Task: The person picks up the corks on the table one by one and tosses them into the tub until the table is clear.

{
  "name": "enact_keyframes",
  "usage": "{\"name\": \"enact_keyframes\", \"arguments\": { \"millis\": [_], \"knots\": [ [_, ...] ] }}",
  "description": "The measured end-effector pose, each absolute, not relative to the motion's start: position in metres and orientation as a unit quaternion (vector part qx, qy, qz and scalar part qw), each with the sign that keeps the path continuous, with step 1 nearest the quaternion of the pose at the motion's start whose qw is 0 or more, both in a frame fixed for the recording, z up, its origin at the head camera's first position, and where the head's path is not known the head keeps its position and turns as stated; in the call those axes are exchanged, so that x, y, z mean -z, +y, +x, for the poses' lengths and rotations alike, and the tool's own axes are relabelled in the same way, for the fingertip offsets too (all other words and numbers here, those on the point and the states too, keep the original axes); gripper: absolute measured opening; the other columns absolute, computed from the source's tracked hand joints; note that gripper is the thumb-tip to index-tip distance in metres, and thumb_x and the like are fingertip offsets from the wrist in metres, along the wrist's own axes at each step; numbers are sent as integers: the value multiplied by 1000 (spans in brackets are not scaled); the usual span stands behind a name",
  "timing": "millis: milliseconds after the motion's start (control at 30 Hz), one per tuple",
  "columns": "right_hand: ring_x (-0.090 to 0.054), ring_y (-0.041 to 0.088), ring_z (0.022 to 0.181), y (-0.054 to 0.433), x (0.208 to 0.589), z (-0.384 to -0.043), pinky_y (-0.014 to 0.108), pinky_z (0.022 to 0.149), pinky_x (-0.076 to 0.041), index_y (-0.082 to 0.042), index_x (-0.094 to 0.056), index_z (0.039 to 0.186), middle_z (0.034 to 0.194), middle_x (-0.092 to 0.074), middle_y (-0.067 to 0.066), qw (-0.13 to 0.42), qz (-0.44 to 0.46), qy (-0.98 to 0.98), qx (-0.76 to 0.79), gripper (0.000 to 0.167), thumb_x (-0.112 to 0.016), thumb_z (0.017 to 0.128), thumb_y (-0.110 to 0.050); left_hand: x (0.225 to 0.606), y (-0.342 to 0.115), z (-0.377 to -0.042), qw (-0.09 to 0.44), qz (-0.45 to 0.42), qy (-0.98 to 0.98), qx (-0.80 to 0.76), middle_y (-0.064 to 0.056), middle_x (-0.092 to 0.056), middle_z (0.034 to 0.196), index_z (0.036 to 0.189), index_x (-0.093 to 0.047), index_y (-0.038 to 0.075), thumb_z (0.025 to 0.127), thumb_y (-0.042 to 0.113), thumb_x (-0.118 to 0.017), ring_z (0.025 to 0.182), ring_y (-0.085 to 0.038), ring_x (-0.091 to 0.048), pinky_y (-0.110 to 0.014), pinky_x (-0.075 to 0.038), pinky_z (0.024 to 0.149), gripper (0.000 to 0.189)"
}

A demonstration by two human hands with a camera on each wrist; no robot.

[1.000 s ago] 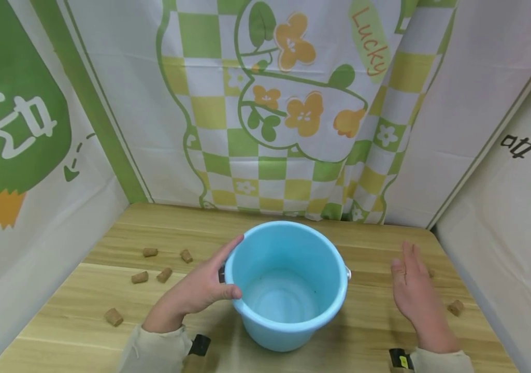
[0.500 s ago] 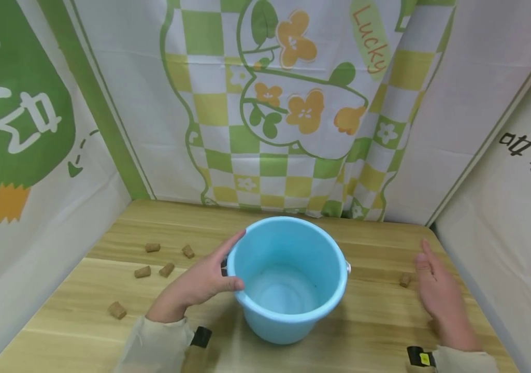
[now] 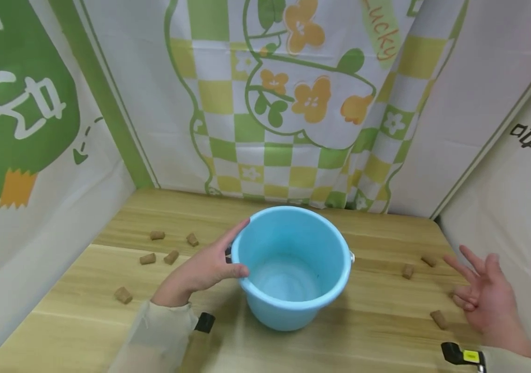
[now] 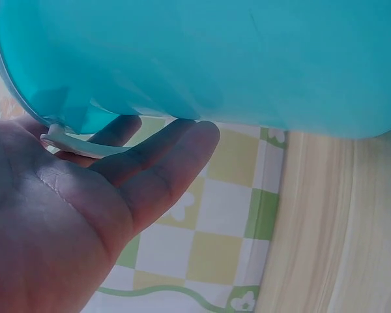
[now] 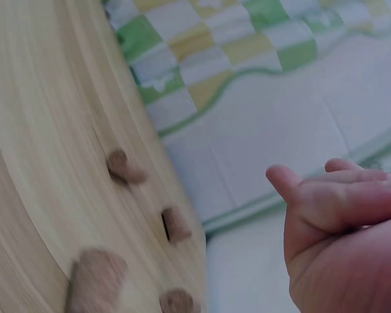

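Observation:
A light-blue bucket [image 3: 288, 305] stands upright in the middle of the wooden table, its inside bare. At its left rim my left hand [image 3: 204, 269] holds it, with the thumb over the rim and other fingers along the outer wall. In the left wrist view those fingers [image 4: 169, 176] lie against the wall near the pale handle [image 4: 85, 145]. My right hand [image 3: 491, 300] is off to the right, two fingers stretched out and the others bent, holding nothing. Beside it lie a cork [image 3: 439, 319], another cork [image 3: 407, 271] and a farther cork [image 3: 429, 260].
Several corks [image 3: 171, 257] are scattered on the left part of the table [image 3: 79, 321], one cork [image 3: 123, 295] nearer the front. A checked curtain [image 3: 276, 166] hangs behind the table. Printed cloth walls [image 3: 493, 217] close both sides.
My right hand has moved right and turned over, its fingers spreading apart; corks it covered now show. My left hand stays on the bucket. The head view has tilted slightly down.

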State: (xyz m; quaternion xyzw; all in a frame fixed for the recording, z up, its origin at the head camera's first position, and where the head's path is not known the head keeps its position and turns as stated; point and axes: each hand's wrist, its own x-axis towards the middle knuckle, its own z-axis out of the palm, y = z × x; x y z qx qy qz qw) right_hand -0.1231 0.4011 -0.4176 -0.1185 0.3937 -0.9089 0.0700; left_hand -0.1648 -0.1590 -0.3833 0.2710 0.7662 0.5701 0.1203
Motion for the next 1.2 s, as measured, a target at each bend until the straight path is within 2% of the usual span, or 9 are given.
{"name": "enact_keyframes", "arguments": {
  "millis": [100, 200, 467, 633, 967, 1033, 1067, 1133, 1200],
  "knots": [
    [-6, 14, 52, 421, 421, -118, 27, 50, -9, -8, -60, 136, 130, -60, 24, 108, -119, 289, 944, 63, -34, 103, -54, 383, -159, -163, 121, 268, 765, -573, -15, -35, 153, 161, -14, 31, 77, 55, -82, 127, -39, -47, -46, -48, 94, 111],
    [-5, 14, 53, 438, 427, -111, 27, 52, -10, -3, -61, 134, 131, -57, 29, 124, -102, 244, 956, 69, -37, 100, -58, 383, -161, -160, 124, 260, 768, -571, -16, -36, 152, 161, -14, 30, 76, 54, -83, 126, -38, -48, -46, -48, 94, 111],
    [-4, 7, 56, 477, 453, -99, 24, 56, -14, 4, -65, 124, 125, -58, 34, 140, -30, 201, 969, 66, -44, 101, -55, 384, -161, -161, 128, 263, 762, -578, -16, -36, 152, 161, -14, 30, 78, 51, -83, 126, -37, -48, -45, -47, 95, 110],
    [-5, 1, 60, 494, 471, -97, 18, 60, -21, 7, -64, 118, 126, -60, 27, 188, -6, 183, 965, 62, -40, 105, -48, 384, -161, -163, 130, 260, 760, -581, -16, -35, 152, 161, -14, 31, 79, 48, -84, 126, -37, -48, -45, -47, 95, 109],
    [-6, -7, 69, 504, 488, -99, 14, 58, -31, -13, -68, 107, 108, -66, 17, 155, 134, 233, 951, 31, -49, 105, -37, 379, -160, -164, 135, 256, 759, -584, -15, -34, 152, 161, -14, 30, 79, 44, -84, 127, -37, -47, -45, -47, 95, 108],
    [-6, -7, 69, 505, 488, -99, 13, 57, -30, -21, -67, 107, 107, -66, 11, 153, 154, 263, 940, 24, -49, 105, -37, 379, -160, -164, 141, 256, 755, -587, -15, -33, 153, 161, -14, 30, 80, 43, -84, 127, -38, -46, -45, -47, 95, 108],
    [-7, -8, 69, 505, 487, -100, 13, 56, -30, -35, -65, 114, 106, -67, 7, 153, 161, 289, 931, 19, -49, 105, -38, 379, -159, -165, 143, 255, 755, -586, -15, -33, 153, 161, -14, 29, 80, 43, -84, 127, -38, -46, -44, -46, 95, 108],
    [-9, -7, 68, 505, 487, -102, 14, 54, -30, -59, -44, 131, 104, -68, 0, 150, 175, 335, 914, 34, -49, 105, -38, 379, -159, -165, 144, 253, 757, -585, -15, -33, 153, 161, -14, 29, 80, 43, -84, 128, -37, -46, -44, -46, 96, 108],
    [-12, -6, 66, 503, 487, -105, 15, 52, -31, -67, -18, 137, 102, -69, -6, 146, 186, 375, 897, 55, -49, 106, -34, 379, -159, -165, 141, 250, 762, -581, -15, -35, 152, 161, -14, 29, 80, 44, -84, 127, -37, -47, -45, -46, 96, 108]
  ]
}}
